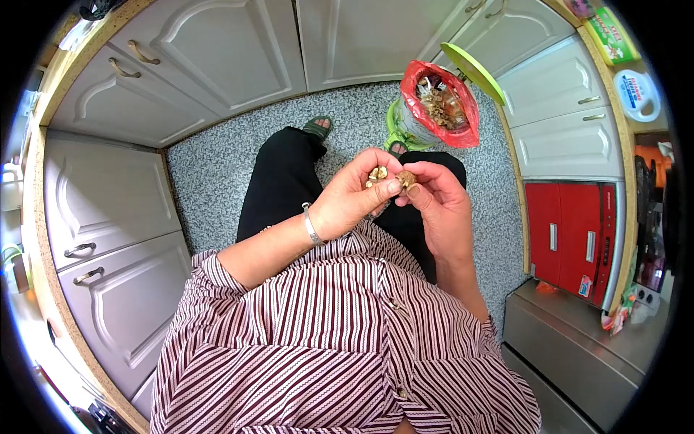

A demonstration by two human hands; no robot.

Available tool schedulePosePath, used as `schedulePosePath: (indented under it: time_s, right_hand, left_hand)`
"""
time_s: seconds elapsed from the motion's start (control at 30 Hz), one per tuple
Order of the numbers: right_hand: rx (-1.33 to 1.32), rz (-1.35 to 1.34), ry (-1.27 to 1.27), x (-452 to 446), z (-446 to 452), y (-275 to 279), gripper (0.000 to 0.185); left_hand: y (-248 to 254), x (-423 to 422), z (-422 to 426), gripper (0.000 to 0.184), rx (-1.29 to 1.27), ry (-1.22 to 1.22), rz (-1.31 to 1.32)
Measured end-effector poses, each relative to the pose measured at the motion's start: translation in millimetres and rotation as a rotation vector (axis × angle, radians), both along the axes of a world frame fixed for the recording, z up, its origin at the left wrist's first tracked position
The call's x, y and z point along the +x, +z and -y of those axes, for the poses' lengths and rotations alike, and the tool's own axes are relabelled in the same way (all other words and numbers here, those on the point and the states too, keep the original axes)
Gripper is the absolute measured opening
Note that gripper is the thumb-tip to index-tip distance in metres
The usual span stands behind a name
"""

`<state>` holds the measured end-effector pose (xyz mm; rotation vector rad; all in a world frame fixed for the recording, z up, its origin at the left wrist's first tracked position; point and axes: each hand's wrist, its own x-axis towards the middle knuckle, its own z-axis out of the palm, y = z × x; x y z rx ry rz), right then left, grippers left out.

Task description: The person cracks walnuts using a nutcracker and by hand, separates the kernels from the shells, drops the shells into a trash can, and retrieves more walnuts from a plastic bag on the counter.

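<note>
In front of my lap, my left hand (354, 192) curls around several pale walnut kernel pieces (378, 173). A silver bracelet (311, 223) circles that wrist. Right beside it, my right hand (442, 202) pinches a brown, rough walnut (407, 179) between thumb and fingers. The left thumb and fingertips also reach the walnut, so the two hands meet there. How far the shell is broken is too small to tell.
Beyond my knees stands a bin with a red bag (473, 123) holding shells and wrappers; its green lid (473, 72) is raised. Cabinets (210, 50) surround the speckled floor (217, 170). A red-fronted appliance (571, 239) and a white jug (636, 98) are on the right.
</note>
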<state>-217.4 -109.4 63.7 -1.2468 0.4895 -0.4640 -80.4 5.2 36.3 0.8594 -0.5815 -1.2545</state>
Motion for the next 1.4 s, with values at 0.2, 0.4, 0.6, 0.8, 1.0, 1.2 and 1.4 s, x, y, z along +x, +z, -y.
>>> schedulePosePath:
  time_s: [0.2,0.4,0.6,0.8,1.0,1.2,1.4]
  right_hand:
    - [0.065,0.027,-0.035,0,0,-5,0.021]
    - [-0.03,0.016,-0.085,5,-7,-8,0.024]
    - [-0.407,-0.025,-0.19,10,-18,-12,0.024]
    - [-0.264,0.043,-0.207,13,-22,-20,0.024]
    - [-0.38,0.064,-0.249,15,-25,-29,0.024]
    - [-0.181,0.043,-0.214,17,-21,-23,0.023]
    - [0.109,0.103,-0.158,13,-17,-27,0.022]
  left_hand:
    - [0,-3,-1,0.027,0.029,-0.001,0.062]
    - [0,-10,0,0.025,0.097,0.121,0.088]
    - [-4,-9,4,0.02,0.13,0.232,0.301]
    - [-10,-12,6,0.017,0.141,0.28,0.343]
    - [-16,-13,6,0.014,0.181,0.328,0.49]
    - [-12,-9,6,0.015,0.211,0.274,0.38]
    - [-17,-6,5,0.014,0.177,0.179,0.141]
